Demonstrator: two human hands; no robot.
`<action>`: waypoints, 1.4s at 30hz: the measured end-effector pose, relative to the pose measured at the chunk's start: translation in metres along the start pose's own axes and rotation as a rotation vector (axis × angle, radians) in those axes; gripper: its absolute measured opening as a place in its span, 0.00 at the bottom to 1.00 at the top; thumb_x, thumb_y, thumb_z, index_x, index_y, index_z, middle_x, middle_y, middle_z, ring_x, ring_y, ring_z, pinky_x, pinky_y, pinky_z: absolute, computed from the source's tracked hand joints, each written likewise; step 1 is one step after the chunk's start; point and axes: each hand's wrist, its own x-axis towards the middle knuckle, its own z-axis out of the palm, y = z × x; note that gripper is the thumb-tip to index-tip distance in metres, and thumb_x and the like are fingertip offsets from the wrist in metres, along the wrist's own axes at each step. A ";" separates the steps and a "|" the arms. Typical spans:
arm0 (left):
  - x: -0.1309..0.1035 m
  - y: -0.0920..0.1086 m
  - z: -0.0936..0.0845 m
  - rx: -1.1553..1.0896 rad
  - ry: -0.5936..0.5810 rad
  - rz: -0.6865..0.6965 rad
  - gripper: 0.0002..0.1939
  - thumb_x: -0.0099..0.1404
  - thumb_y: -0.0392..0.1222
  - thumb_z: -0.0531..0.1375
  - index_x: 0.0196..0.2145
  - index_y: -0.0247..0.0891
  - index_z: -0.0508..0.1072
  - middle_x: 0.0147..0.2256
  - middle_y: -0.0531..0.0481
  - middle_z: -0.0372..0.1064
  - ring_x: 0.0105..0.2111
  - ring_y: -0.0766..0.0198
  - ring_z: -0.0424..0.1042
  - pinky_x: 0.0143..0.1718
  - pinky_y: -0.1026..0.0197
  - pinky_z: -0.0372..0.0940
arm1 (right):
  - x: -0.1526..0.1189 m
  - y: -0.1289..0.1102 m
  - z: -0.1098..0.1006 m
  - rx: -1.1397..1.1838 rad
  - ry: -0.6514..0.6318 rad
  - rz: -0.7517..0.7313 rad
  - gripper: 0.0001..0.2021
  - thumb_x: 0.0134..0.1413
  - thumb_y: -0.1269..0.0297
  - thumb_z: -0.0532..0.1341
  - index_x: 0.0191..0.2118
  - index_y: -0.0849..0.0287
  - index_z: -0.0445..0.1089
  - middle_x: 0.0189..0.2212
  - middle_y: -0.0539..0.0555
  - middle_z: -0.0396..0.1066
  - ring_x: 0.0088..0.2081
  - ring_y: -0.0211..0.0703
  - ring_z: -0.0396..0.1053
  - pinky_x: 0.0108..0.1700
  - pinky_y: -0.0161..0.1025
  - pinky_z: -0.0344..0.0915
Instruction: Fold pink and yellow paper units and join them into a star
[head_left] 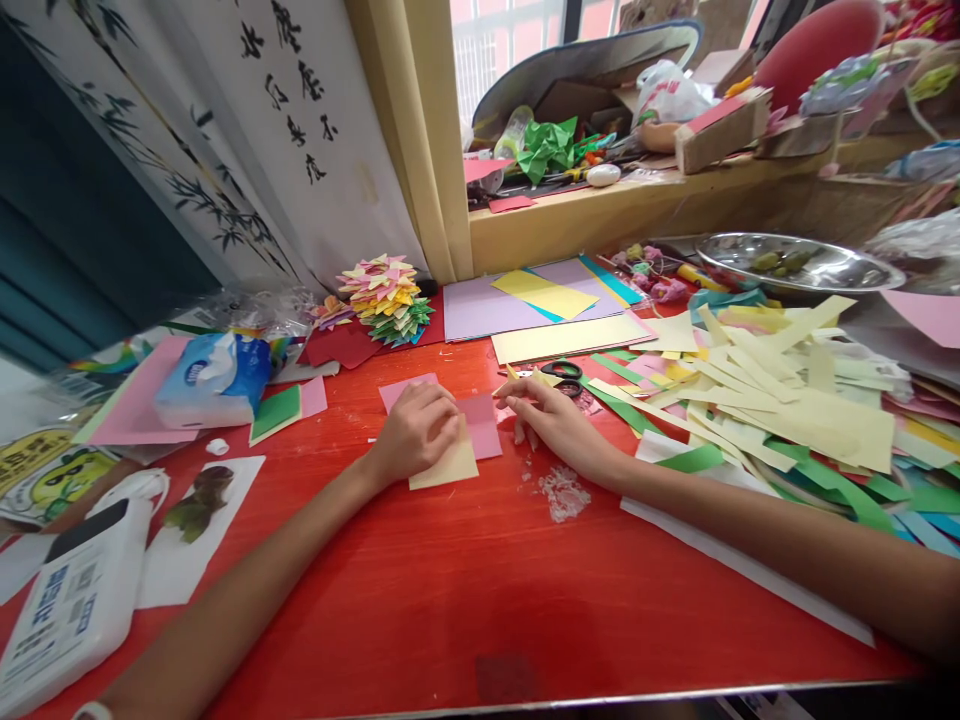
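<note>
My left hand (pixel 420 432) rests on the table with its fingers curled in. It lies over a small yellow paper (pixel 457 463) and beside pink paper squares (pixel 481 425); whatever its fingers may hold is hidden. To the right, my right hand (pixel 555 420) hovers low, its fingers loosely bent and apart. Near its fingertips is a small pointed yellow paper piece (pixel 512 371), which I cannot see gripped. Black-handled scissors (pixel 562 369) lie just behind this hand. Clear plastic scraps (pixel 562 494) are on the table below it.
Cut paper strips (pixel 780 400) pile up on the right, near a metal bowl (pixel 799 265). Coloured sheets (pixel 480 305) and a folded-paper model (pixel 386 300) stand at the back. A tissue pack (pixel 214 380) and a white box (pixel 79 600) sit on the left of the red table (pixel 450 610).
</note>
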 end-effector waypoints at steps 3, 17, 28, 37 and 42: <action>-0.001 -0.021 -0.009 0.038 0.078 -0.093 0.07 0.59 0.36 0.51 0.24 0.36 0.63 0.27 0.50 0.64 0.31 0.63 0.61 0.37 0.56 0.56 | 0.000 0.000 0.001 0.017 -0.009 0.015 0.10 0.56 0.60 0.49 0.40 0.58 0.60 0.26 0.49 0.65 0.22 0.33 0.63 0.28 0.34 0.59; 0.014 0.032 -0.006 -0.336 0.265 -0.565 0.09 0.62 0.44 0.51 0.29 0.38 0.67 0.30 0.52 0.62 0.31 0.66 0.62 0.32 0.63 0.57 | -0.006 -0.014 0.002 -0.029 -0.178 0.024 0.18 0.50 0.50 0.54 0.39 0.60 0.64 0.31 0.53 0.68 0.27 0.36 0.65 0.30 0.35 0.61; 0.001 0.040 0.012 -0.224 0.298 -0.440 0.03 0.61 0.38 0.53 0.32 0.38 0.66 0.30 0.52 0.66 0.32 0.67 0.66 0.34 0.64 0.61 | -0.003 -0.009 -0.001 0.095 -0.117 0.154 0.19 0.50 0.48 0.53 0.31 0.62 0.68 0.29 0.53 0.67 0.34 0.43 0.65 0.36 0.38 0.63; -0.006 0.037 0.007 0.182 0.220 0.102 0.09 0.59 0.33 0.54 0.40 0.39 0.65 0.37 0.45 0.67 0.39 0.62 0.66 0.39 0.60 0.64 | 0.000 -0.004 0.004 0.679 -0.209 0.292 0.12 0.51 0.59 0.56 0.38 0.62 0.67 0.34 0.56 0.70 0.36 0.41 0.68 0.42 0.40 0.64; -0.007 0.036 0.009 0.165 0.194 0.184 0.09 0.59 0.33 0.55 0.40 0.38 0.66 0.39 0.45 0.68 0.41 0.61 0.67 0.40 0.59 0.64 | 0.000 -0.008 0.003 0.755 -0.199 0.347 0.10 0.50 0.63 0.58 0.34 0.65 0.67 0.31 0.57 0.70 0.32 0.39 0.68 0.37 0.37 0.65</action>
